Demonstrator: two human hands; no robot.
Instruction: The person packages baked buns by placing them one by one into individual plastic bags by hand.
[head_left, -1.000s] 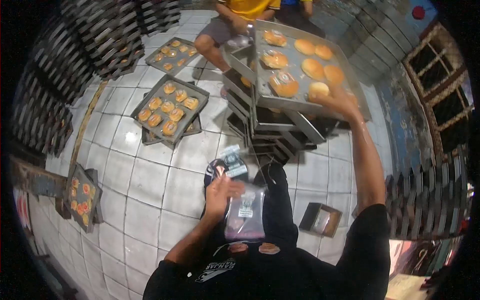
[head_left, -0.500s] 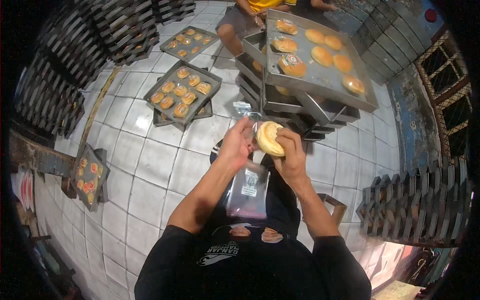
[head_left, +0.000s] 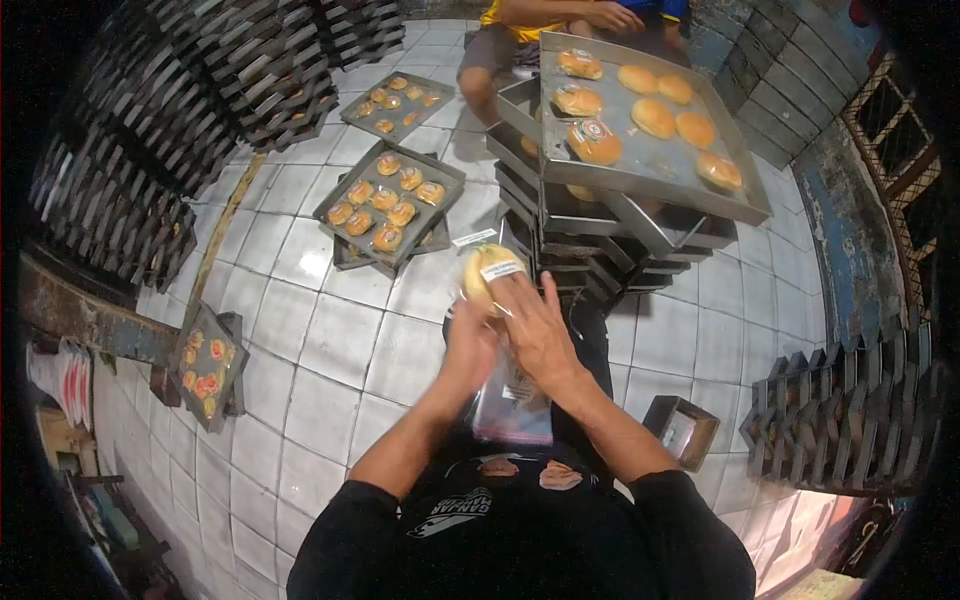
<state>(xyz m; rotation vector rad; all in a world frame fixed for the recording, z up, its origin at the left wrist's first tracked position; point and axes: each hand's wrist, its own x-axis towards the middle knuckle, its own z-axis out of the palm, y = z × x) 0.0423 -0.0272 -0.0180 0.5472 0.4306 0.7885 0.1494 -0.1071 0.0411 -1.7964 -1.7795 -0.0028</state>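
A round bun (head_left: 482, 274) sits inside a clear plastic bag with a white printed label, held up above my lap. My left hand (head_left: 470, 350), slightly blurred, grips the bag and bun from the lower left. From the right, my right hand (head_left: 542, 340) has its fingers on the bun at the bag's near side, one finger raised. Whether those fingers are inside the bag I cannot tell. Below my hands, a stack of flat clear bags (head_left: 512, 415) lies on my lap.
Ahead on the right, a metal tray (head_left: 650, 175) of bagged and bare buns tops a stack of trays. Trays of wrapped buns (head_left: 410, 215) lie on the tiled floor. More trays (head_left: 840, 420) are stacked at right. A person (head_left: 560, 15) sits behind the stack.
The bun, bare in my right hand before, is now inside the bag and further left. My left hand has moved down, and my right hand has shifted left. The view has shifted slightly.
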